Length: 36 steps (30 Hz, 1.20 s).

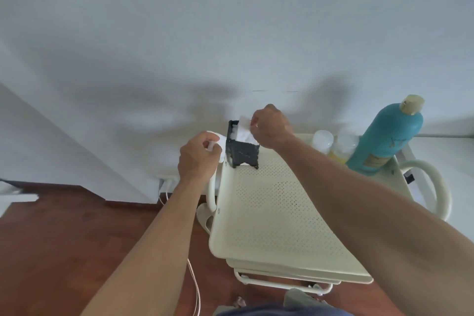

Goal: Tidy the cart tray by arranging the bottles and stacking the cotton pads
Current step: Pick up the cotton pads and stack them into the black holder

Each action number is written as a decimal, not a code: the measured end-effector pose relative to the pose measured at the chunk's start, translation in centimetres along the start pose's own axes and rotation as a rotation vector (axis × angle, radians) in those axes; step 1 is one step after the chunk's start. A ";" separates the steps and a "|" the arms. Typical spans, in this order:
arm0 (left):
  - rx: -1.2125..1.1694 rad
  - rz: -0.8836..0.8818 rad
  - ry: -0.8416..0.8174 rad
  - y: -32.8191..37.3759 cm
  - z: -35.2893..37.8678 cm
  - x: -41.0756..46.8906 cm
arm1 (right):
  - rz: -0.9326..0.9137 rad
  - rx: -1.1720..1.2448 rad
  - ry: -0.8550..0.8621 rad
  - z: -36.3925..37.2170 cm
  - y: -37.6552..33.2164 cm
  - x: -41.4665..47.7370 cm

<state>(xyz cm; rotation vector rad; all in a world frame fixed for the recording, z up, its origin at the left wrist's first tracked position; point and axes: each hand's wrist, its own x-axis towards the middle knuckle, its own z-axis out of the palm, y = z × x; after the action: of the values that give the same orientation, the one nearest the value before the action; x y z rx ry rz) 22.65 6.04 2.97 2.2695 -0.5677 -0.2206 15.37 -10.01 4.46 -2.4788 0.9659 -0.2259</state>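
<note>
A cream perforated cart tray (277,213) fills the lower middle. At its far left corner stands a small black holder (242,155) with white cotton pads inside. My right hand (270,127) is over the holder, fingers pinched on a white cotton pad (245,124) at the holder's top. Just left of the holder, off the tray's edge, my left hand (197,158) is closed around more white cotton pads (218,142). At the far right corner stand a tall teal bottle (384,136) with a beige cap and two small pale bottles (323,140) (345,145) with yellowish contents.
A white wall rises behind the cart. A cream loop handle (433,187) sticks out on the cart's right side. Reddish wooden floor (64,238) lies to the left, with a thin white cable (195,287) trailing down. Lower cart shelves (282,281) show below the tray.
</note>
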 end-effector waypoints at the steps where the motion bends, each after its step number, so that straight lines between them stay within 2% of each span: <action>1: -0.010 -0.005 0.008 -0.2 -0.1 0.2 | 0.004 -0.004 -0.003 0.2 -0.2 0.3; 11: -0.050 -0.019 0.034 -0.8 -0.8 1.9 | 0.015 -0.102 -0.094 1.8 -0.5 2.6; 16: -0.060 -0.006 -0.007 -0.2 -0.1 2.4 | 0.031 -0.039 -0.098 2.0 -0.2 2.6; 22: -0.098 0.067 -0.052 1.4 1.8 2.9 | -0.036 0.096 -0.074 0.8 1.8 2.0; 27: -0.111 0.104 -0.103 2.9 3.3 3.5 | -0.060 0.113 -0.222 0.3 3.6 1.3; 32: -0.065 0.198 -0.201 3.8 4.1 4.6 | -0.063 0.142 -0.247 0.5 4.3 1.3; 36: 0.113 0.215 -0.293 3.5 4.1 5.5 | -0.063 0.160 -0.244 0.5 4.3 1.5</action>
<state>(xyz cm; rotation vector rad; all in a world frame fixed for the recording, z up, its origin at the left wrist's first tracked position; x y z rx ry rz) 25.03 -1.33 2.82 2.2772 -0.9924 -0.4262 14.09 -13.58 1.90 -2.3261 0.7398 -0.0176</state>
